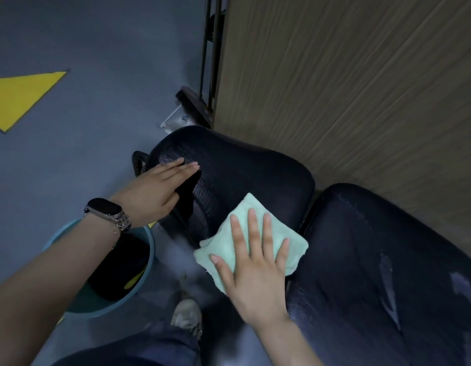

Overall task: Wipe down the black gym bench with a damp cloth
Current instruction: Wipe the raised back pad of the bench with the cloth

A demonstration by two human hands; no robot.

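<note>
The black gym bench has two pads: a smaller seat pad (245, 175) in the middle and a longer, cracked pad (382, 260) at the lower right. A light green cloth (245, 215) lies over the near edge of the seat pad, by the gap between the pads. My right hand (252, 262) presses flat on the cloth with straight, spread fingers. On the seat pad's left side rests my left hand (155, 188), fingers straight, a watch on its wrist.
A blue basin (147, 241) with dark water stands on the grey floor at the lower left, under my left forearm. A wood-grain wall (347, 80) runs close behind the bench. A black metal frame (210, 56) stands at the wall's corner. My shoe (186, 313) is below the bench.
</note>
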